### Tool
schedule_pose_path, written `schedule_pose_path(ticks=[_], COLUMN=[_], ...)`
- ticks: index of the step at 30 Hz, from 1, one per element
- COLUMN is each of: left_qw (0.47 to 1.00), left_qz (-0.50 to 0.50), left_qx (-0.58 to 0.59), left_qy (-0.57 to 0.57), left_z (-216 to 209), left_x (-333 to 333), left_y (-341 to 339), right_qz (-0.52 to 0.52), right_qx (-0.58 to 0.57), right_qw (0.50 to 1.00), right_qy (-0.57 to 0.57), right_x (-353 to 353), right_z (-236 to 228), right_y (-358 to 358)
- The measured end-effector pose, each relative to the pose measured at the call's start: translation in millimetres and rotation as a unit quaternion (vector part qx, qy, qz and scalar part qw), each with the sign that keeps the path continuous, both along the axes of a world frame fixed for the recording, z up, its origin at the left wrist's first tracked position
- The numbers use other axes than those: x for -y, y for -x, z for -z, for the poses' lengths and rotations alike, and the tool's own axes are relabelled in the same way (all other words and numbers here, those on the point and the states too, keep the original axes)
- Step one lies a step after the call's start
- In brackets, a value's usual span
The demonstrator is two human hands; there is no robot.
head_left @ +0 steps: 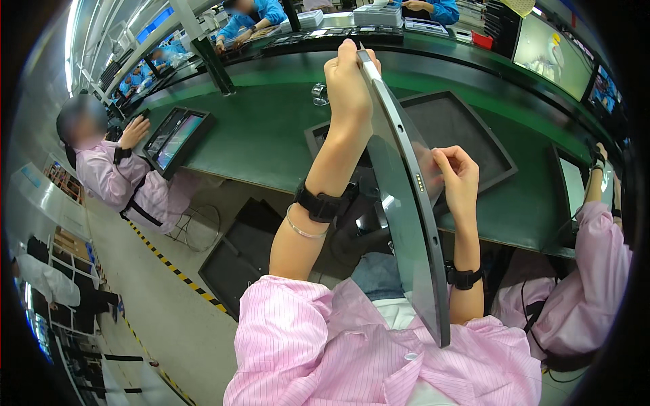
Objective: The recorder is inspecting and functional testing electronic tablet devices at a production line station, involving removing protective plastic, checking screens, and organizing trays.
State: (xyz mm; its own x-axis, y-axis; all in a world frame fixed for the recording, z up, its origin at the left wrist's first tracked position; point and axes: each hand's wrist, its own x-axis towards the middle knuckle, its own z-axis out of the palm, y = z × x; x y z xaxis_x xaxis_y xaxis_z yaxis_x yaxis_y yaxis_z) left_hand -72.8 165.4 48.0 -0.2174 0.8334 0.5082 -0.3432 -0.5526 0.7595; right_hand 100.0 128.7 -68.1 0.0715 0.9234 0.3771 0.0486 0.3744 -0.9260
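Tablet (406,203) is up in the air above the front edge of the green tabletop (254,125), held on its side so the long edge w/ the ports and gold contacts faces the cam. Top end leans a bit left, bottom end hangs right by the wearer's pink striped shirt (379,365). Left hand (349,84) has it by the top end, fingers curled round the corner, def a firm grip. Right hand (458,179) is up by the other face, thumb and index tips pinched together approx mid-height. There's a see-through patch right next to them, but can't tell if they've got a film or if it's just a reflection, tbh.

Behind the tablet there's a big black tray (467,132) sitting at an angle on the tabletop, plus a small shiny round thing (319,94) just left of it, too small to ID. Both wrists have a black band on, FYI. Off to the left, a co-worker (105,159) in pink sits by another black tray (203,125) w/ a glossy panel (172,139) in it.
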Motion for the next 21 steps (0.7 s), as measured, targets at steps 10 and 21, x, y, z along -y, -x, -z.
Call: schedule_pose_path(ticks=[10, 21], left_qw=[0.999, 0.769], left_qz=[0.012, 0.406], left_qx=[0.001, 0.145], left_qy=[-0.034, -0.472], left_z=[3, 65], left_x=[-9, -105], left_y=[-1, 71], right_qz=[-0.004, -0.053], right_qx=[0.001, 0.119], right_qw=[1.0, 0.987], right_qy=[0.009, -0.096], right_x=[-7, -20], right_z=[3, -62], right_y=[1, -1])
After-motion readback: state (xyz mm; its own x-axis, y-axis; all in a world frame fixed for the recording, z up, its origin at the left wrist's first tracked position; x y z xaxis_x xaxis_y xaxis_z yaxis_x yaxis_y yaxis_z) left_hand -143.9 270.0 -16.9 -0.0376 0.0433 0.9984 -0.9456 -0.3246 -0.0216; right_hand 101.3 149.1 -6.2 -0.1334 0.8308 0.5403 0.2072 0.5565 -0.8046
